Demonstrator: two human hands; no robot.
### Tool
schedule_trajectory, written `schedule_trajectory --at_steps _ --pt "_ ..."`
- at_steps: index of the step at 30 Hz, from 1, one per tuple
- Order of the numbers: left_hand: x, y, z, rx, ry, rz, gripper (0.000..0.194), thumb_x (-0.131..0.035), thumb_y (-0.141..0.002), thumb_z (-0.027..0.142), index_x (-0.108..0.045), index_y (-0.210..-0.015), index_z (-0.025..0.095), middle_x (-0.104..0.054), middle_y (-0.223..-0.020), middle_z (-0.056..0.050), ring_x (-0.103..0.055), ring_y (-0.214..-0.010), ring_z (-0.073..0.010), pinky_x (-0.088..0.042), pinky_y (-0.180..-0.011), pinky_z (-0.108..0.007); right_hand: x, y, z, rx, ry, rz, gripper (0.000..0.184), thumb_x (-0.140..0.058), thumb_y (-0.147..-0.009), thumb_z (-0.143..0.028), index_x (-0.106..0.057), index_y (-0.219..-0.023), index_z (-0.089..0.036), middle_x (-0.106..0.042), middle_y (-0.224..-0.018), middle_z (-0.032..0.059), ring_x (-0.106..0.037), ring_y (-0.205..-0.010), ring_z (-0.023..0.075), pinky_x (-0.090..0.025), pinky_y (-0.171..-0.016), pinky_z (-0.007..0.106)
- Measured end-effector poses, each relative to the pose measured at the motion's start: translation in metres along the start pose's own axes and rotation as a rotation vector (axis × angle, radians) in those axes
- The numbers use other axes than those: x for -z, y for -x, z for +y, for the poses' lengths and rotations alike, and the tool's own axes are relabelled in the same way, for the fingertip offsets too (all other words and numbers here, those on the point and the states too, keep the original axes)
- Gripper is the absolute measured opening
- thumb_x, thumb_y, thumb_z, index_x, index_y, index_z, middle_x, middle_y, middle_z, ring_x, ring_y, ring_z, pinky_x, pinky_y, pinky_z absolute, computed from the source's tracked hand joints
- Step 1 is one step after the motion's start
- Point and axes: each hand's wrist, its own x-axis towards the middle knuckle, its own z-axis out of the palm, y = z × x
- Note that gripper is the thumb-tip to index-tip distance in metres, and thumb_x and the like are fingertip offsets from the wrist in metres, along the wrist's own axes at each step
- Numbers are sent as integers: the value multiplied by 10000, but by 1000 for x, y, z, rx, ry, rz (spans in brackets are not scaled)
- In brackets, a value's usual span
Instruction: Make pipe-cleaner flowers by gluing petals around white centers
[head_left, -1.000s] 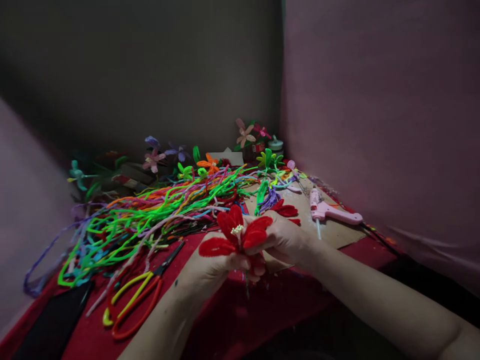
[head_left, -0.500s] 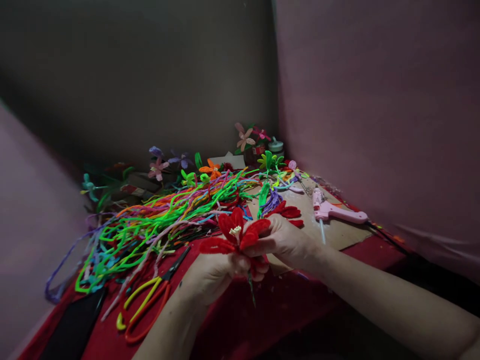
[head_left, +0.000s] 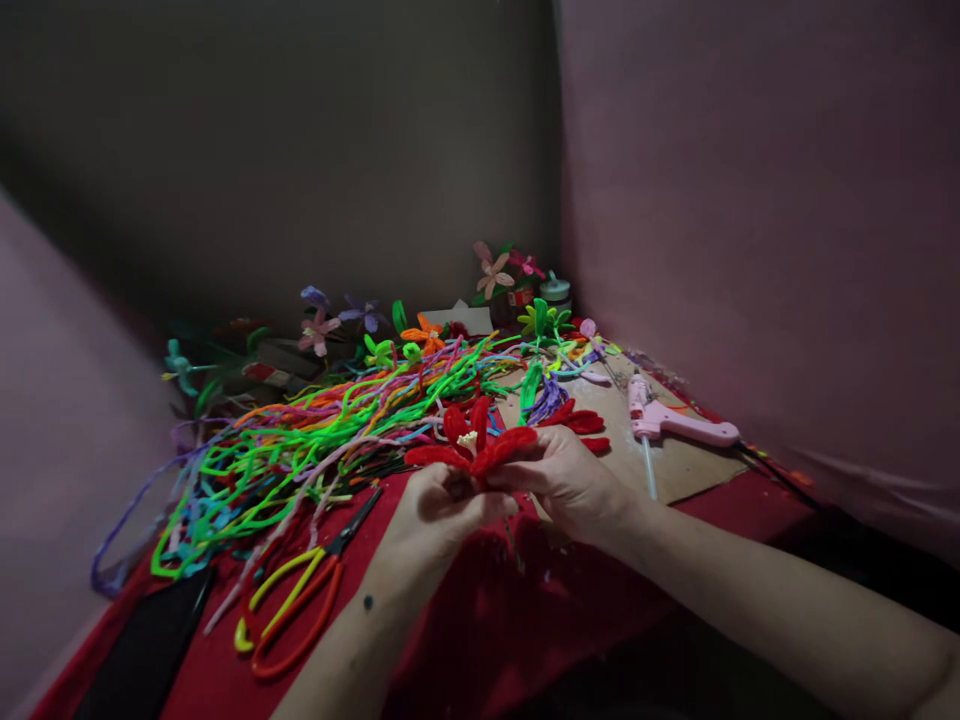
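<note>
Red fuzzy-stem flower with pale cream stamens (head_left: 491,458), held up mid-view between both my hands, by the red cloth-covered tabletop (head_left: 204,680). My left hand (head_left: 439,515): fingers closed on its base, grip partly hidden. My right hand (head_left: 574,480): fingers pinching its three-o'clock petal. From the flower: pink plastic glue gun (head_left: 671,425) at three, scissors with red and yellow handles (head_left: 335,547) at eight, heap of multicoloured fuzzy stems (head_left: 330,420) near ten.

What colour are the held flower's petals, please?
The petals are red, showing best in the head view.
</note>
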Motion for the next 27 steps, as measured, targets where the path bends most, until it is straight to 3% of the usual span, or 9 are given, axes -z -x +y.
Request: schedule_trajectory --at_steps 2,5,13,17,24,27 --pt "6 -2 2 -70 1 -19 236 -781 -542 111 -677 -751 150 -644 -670 8 -518 -570 -89 -408 -542 -193 -1 -1 -1 -25 -20 52 189 -822 -526 -217 -737 -686 -159 -670 -613 4 -598 -634 105 -466 -663 233" --pt "12 -5 1 -179 38 69 201 -770 -571 122 -680 -748 155 -635 -648 11 -517 -559 -94 -403 -516 -197 0 -2 -2 -36 -19 107 191 -825 -490 -191 -732 -653 -157 -677 -613 7 -599 -623 109 -468 -654 237" --pt "8 -1 -11 -332 -57 198 65 -728 -636 142 -701 -677 185 -626 -601 16 -518 -554 -115 -421 -540 -230 3 -2 3 5 -13 24 161 -756 -582 -114 -743 -736 -160 -695 -690 8 -612 -644 112 -477 -709 266" --pt "7 1 -15 -464 -129 270 72 -731 -641 161 -705 -681 215 -631 -651 12 -541 -605 -143 -457 -589 -258 2 -2 1 1 -25 12 108 -758 -581 -110 -734 -672 -163 -677 -621 -12 -597 -589 93 -473 -645 235" --pt "-1 10 2 -562 -310 330 142 -717 -645 115 -712 -632 257 -630 -632 21 -549 -585 -146 -444 -589 -252 -1 1 -1 28 -7 50 128 -785 -571 -149 -721 -682 -154 -677 -629 -6 -591 -584 95 -459 -629 234" --pt "-1 14 10 -606 -344 300 170 -733 -612 90 -728 -640 257 -653 -651 10 -558 -596 -154 -440 -602 -257 -6 0 -3 42 -12 57 137 -799 -560 -184 -713 -663 -158 -668 -627 -9 -582 -589 96 -456 -620 232"
